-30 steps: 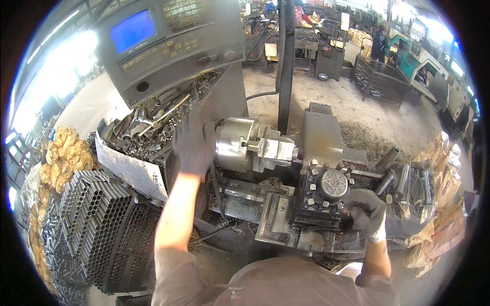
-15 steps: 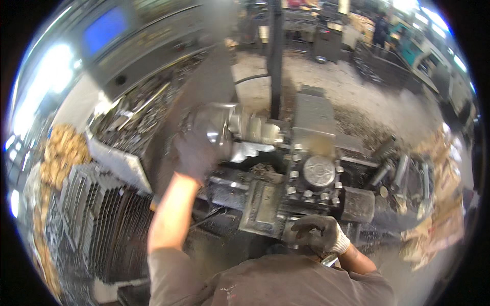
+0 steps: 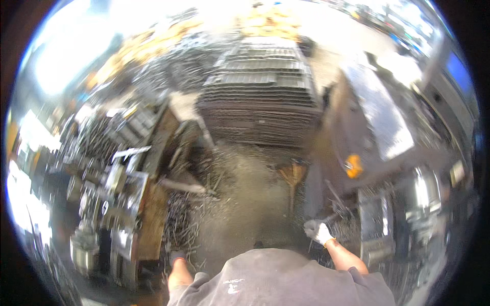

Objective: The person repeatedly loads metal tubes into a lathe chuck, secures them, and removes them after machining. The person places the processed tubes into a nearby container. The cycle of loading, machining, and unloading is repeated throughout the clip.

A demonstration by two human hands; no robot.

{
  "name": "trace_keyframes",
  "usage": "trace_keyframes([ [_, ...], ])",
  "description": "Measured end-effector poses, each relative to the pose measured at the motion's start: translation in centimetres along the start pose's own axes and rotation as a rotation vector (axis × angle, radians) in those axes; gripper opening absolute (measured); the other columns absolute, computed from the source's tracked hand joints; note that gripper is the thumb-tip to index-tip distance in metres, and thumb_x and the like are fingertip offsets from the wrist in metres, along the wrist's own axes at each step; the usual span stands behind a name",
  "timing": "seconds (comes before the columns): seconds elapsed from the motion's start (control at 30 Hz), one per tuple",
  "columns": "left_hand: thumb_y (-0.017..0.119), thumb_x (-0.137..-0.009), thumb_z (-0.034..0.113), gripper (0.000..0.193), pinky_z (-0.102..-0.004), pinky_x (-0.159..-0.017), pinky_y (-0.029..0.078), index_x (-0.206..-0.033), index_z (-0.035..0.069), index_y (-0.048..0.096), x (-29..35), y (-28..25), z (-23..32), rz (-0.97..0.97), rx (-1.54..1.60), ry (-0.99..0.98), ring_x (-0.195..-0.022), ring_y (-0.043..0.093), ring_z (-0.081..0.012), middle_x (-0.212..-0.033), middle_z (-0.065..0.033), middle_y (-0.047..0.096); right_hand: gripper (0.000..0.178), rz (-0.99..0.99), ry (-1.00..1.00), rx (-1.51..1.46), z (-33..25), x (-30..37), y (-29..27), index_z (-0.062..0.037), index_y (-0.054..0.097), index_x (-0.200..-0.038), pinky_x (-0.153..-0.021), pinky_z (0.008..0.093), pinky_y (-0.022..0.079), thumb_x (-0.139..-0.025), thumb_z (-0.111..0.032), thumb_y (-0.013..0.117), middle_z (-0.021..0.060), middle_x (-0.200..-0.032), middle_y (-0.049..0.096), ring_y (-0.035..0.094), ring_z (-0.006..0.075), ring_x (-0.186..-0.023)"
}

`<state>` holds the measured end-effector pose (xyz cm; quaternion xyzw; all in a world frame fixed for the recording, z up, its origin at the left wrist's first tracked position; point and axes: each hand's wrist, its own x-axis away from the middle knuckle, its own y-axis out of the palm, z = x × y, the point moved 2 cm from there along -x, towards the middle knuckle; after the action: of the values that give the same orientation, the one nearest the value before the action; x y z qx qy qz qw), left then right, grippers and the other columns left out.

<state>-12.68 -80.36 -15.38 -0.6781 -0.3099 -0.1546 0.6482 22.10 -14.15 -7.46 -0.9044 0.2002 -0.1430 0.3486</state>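
Motion blur softens the whole view, read here as a clock face around its centre. The person's left hand (image 3: pixel 177 255), in a dark glove, hangs near seven o'clock; it is too small and smeared to tell whether its fingers are apart or together. Nearest it, between seven and eight, lie the loose metal scrap pieces (image 3: pixel 184 220), strewn over the floor (image 3: pixel 237 199) beside the brown-sided workbench (image 3: pixel 153 222).

The right hand (image 3: pixel 315 231), in a grey glove with a white cuff, is between four and five o'clock. Its fingers seem bent, but whether they close on anything cannot be told. Just beside it, at four, is a tangle of metal shavings (image 3: pixel 346 222).

A tan broom-like tool (image 3: pixel 293 176) sits nearer the centre at four, its handle toward six. At twelve rises the stack of metal tubes (image 3: pixel 260 97). An orange object (image 3: pixel 352 166) shows at three, a pale panel (image 3: pixel 380 112) between two and three, and a blue screen (image 3: pixel 459 71) at two, near the rim.
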Motion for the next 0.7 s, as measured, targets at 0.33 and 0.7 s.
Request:
trace_keyframes([
  [0.33, 0.053, -0.103, 0.044, 0.049, -0.0462, -0.096, 0.057, -0.132, 0.009, 0.073, 14.9, 14.6, -11.5, -0.127, 0.647, -0.387, -0.117, 0.072, -0.0361, -0.131, -0.0172, 0.074, 0.026, -1.066, -0.538, 1.032, 5.3, -10.3, 11.6, -0.0214, 0.084, -0.105, -0.088, 0.0453, 0.060, -0.093, -0.032, 0.063, 0.0073, -0.113, 0.080, 0.077, 0.0291, -0.107],
  [0.7, 0.059, -0.100, 0.045, 0.051, -0.0438, -0.090, 0.058, -0.131, 0.007, 0.073, 15.8, 11.5, 2.6, -0.267, 0.814, -0.328, -0.100, 0.075, -0.0317, -0.120, -0.0169, 0.077, 0.026, -0.650, -1.206, 0.965, -0.6, -36.0, 23.3, -0.0233, 0.082, -0.105, -0.094, 0.0448, 0.058, -0.093, -0.041, 0.067, 0.0067, -0.113, 0.079, 0.074, 0.0306, -0.111],
])
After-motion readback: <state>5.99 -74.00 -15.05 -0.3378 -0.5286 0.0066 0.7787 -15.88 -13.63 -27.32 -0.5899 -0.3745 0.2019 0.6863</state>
